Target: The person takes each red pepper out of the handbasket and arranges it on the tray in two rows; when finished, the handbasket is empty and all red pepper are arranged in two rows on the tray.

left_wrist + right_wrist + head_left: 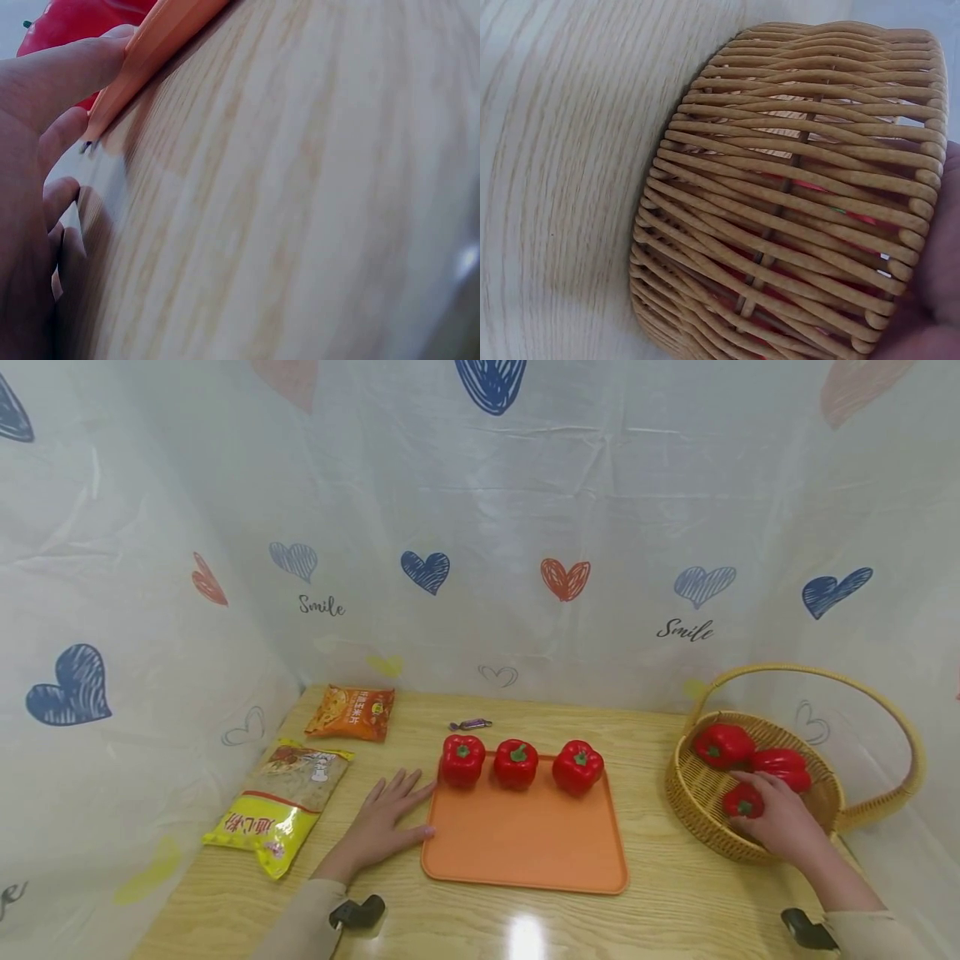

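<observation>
The right hand [783, 817] reaches into a round, tan woven basket [693, 822], its thumb and fingers curled round a glossy, lobed red bell pepper [738, 802] near the basket's front wall. Beside it in the basket lie a blocky red bell pepper with a green stem [724, 745] and a ridged red bell pepper lying on its side [783, 770]. Smooth strands weave round the upright ribs of the basket, as the right wrist view shows, and a tall arched handle [806, 670] spans it. The left hand [384, 822] lies with fingers spread wide, its thumb touching the raised rim of a matte orange tray [525, 847], rectangular with rounded corners. Three shiny red bell peppers [516, 766] stand in a row along the tray's far edge, green stems upward. Left of the tray, on the wood-grained table [645, 852], are a crinkled orange snack packet [351, 713] and a clear-and-yellow plastic bag [281, 806]; a purple twist-wrapped candy [470, 724] lies behind the tray. A creased, heart-printed white curtain [510, 485] hangs behind.
</observation>
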Available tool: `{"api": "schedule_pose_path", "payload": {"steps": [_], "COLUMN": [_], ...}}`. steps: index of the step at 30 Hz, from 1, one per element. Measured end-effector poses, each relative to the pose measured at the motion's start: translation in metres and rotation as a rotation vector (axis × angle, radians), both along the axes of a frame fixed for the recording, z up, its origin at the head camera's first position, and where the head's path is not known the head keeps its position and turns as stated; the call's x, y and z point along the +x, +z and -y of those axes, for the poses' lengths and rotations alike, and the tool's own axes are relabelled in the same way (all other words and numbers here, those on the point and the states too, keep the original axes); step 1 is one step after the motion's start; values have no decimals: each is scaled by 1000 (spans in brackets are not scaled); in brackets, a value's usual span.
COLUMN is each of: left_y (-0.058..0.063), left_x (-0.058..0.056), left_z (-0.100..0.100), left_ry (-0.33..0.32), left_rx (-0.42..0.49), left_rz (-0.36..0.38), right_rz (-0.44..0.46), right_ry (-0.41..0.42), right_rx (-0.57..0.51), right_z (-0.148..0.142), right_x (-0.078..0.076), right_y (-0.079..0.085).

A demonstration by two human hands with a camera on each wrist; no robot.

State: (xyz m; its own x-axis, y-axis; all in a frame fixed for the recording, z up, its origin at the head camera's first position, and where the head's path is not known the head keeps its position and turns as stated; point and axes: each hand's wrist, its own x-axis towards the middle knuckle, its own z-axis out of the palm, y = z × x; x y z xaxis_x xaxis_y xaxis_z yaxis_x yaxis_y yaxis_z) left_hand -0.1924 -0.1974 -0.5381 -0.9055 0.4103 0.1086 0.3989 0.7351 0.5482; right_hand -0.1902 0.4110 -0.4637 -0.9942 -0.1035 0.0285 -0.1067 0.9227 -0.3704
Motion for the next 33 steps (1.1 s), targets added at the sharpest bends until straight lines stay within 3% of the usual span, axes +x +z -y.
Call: {"api": "schedule_pose_path", "payload": {"steps": [11, 25, 33], "left_y": [2, 2, 1], "left_x": [0, 0, 0], "left_z": [-1, -1, 0], "left_ry": [7, 6, 3], "left_rx": [-9, -11, -19], "left_rz": [22, 30, 30], "right_rz": [19, 16, 32], "right_ry": [19, -26, -27], "right_rx": [38, -40, -23], "right_z": [-1, 1, 2], "right_x": [-4, -4, -5], "right_y": [-2, 0, 1]}}
